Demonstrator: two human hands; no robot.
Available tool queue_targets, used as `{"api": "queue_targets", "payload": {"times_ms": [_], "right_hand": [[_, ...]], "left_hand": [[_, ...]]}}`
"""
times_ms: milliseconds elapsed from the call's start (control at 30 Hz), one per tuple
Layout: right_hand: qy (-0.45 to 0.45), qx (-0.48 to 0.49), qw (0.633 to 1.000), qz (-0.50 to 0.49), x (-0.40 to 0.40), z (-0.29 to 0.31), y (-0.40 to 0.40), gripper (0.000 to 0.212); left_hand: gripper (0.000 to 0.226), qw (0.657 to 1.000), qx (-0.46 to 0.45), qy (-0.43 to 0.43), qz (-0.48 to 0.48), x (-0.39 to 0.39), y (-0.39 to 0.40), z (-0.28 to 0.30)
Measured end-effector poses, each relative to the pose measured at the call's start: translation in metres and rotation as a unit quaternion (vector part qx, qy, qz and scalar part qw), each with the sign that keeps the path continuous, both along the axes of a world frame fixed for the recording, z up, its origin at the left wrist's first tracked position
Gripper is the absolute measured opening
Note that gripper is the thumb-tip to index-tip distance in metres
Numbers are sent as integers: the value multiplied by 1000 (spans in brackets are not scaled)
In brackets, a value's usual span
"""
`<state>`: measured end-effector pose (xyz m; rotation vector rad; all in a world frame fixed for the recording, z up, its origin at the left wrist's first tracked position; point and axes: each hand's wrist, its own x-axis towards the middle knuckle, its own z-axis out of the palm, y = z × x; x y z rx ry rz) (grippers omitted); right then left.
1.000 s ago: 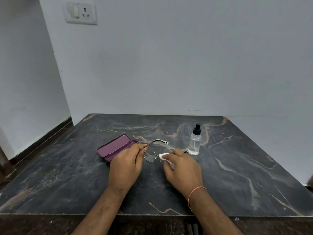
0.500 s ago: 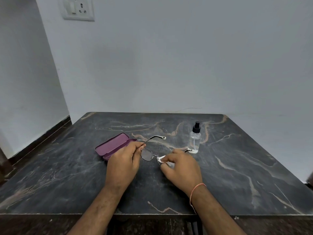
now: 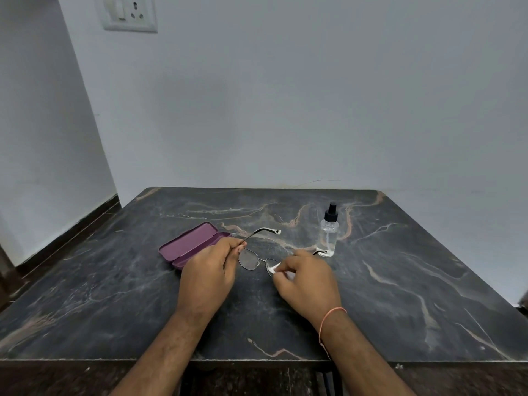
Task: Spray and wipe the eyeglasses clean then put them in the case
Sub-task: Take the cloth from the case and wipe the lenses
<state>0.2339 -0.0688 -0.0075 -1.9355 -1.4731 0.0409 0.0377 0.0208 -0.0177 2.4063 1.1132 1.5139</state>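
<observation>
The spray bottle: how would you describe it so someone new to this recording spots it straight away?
Start at the dark marble table and look toward its far right part. Beyond the right hand, the spray bottle stands upright, apart from the open purple case on the left. It is the only clear, upright thing there, topped with a black nozzle.

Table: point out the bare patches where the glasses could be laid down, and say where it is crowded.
Bare marble lies right of the spray bottle out to the table edge, along the near edge on either side of the forearms, and left of the open purple case. Crowded: the centre, where the left hand and right hand hold the glasses between case and bottle.
</observation>
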Motion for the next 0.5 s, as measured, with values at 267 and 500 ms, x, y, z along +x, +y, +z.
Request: {"api": "queue_targets", "payload": {"times_ms": [267,500], "right_hand": [[-31,-16,999,1,0,3,0,28],[-35,-13,999,-37,2,0,2,23]], "left_hand": [[20,1000,13,12,2,1,-2,1],[28,1000,15,5,-10,3,-3,2]]}}
